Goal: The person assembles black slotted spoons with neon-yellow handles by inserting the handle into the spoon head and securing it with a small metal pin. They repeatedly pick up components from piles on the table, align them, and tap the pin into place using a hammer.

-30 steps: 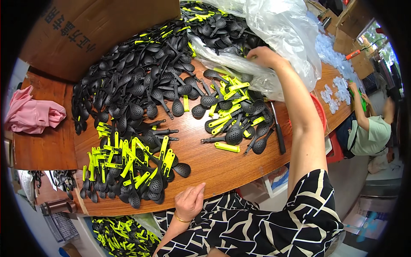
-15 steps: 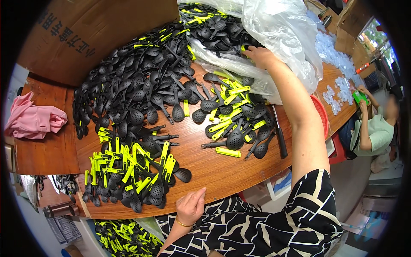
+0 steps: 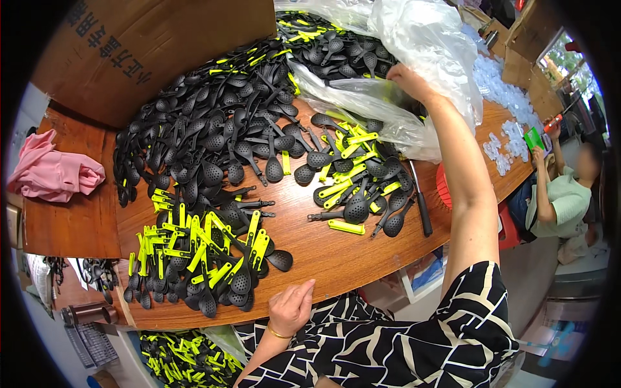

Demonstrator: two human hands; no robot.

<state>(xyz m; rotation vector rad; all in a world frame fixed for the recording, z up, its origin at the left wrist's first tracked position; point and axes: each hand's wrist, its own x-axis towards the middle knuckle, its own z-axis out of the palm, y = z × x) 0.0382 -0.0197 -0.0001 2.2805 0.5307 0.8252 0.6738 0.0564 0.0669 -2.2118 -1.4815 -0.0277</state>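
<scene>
My right arm stretches across the table to a clear plastic bag [image 3: 430,39] of black slotted spoons at the back. There my right hand [image 3: 409,81] has its fingers curled at the bag's opening, apparently pinching the film; the fingertips are partly hidden. My left hand [image 3: 291,309] rests by the table's front edge, fingers pressed together, nothing seen in it. Between the hands lies a small pile of black spoons [image 3: 356,208] with yellow-green handle pieces [image 3: 346,227]. Spoons with yellow-green handles [image 3: 197,249] are heaped at the left front. Behind them spreads a large mound of black spoons [image 3: 213,139].
A tool with a black handle [image 3: 424,216] lies right of the small pile. A red basket [image 3: 442,187] is partly behind my arm. A cardboard box [image 3: 162,52] and pink cloth [image 3: 52,168] are at left. Clear plastic pieces [image 3: 508,90] lie at right, near another person [image 3: 563,200].
My right hand has drawn back to the right from the spoons in the bag, and the bag's film has shifted right. My left hand stays put. The other person's hands have risen.
</scene>
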